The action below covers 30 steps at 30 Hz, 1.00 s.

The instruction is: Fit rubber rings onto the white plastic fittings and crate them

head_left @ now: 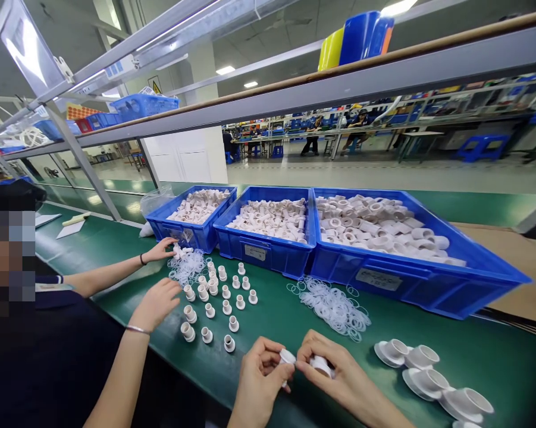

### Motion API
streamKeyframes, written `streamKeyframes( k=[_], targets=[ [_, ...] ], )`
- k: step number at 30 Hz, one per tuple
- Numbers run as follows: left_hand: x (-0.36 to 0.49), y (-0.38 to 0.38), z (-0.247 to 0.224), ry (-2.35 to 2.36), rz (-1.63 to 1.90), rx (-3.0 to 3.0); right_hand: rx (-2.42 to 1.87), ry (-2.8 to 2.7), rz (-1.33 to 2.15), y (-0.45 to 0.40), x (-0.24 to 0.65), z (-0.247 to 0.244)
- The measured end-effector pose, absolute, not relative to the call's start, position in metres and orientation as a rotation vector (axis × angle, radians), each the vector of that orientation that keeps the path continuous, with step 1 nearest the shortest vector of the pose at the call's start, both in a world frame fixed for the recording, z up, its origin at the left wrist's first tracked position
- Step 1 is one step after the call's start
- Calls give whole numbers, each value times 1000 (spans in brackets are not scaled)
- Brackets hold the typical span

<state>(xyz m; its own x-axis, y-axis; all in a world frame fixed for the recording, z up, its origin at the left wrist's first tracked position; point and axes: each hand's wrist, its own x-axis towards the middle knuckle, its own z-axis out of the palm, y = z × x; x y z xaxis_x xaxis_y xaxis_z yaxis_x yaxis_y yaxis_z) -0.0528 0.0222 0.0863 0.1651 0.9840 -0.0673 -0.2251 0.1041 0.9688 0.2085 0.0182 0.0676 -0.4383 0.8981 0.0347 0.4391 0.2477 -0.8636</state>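
Pinching a round white piece [287,356] with left hand [262,370], right hand [341,370] gripping a white fitting [321,364], both before the ring pile [334,306], flanged fittings [430,380] to its right

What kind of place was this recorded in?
Most likely a factory assembly floor: blue bins full of small white parts line a long green workbench, and beyond it people sit at further rows of benches.

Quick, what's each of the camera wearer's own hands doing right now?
Left hand: closed, holding a white plastic piece.
Right hand: closed, holding another white piece.
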Motion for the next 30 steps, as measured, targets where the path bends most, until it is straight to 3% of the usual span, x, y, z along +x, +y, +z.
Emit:
streamKeyframes(
  k=[3,6,10,16,25,30],
  targets=[
    [17,-1,46,911,1100,967,-1239,-1955,1132,21,210,65],
    [36,-7,27,818,1074,907,-1245,-1885,1248,21,209,68],
    [26,-3,30,761,1075,890,-1137,-1820,1463,23,205,74],
    [32,-4,29,778,1211,788,-1237,-1879,1260,28,206,73],
    [41,-12,25,518,976,518,-977,-1785,1460,30,221,68],
    [28,0,47,758,1021,891,-1188,-1631,1490,37,230,50]
  ],
)
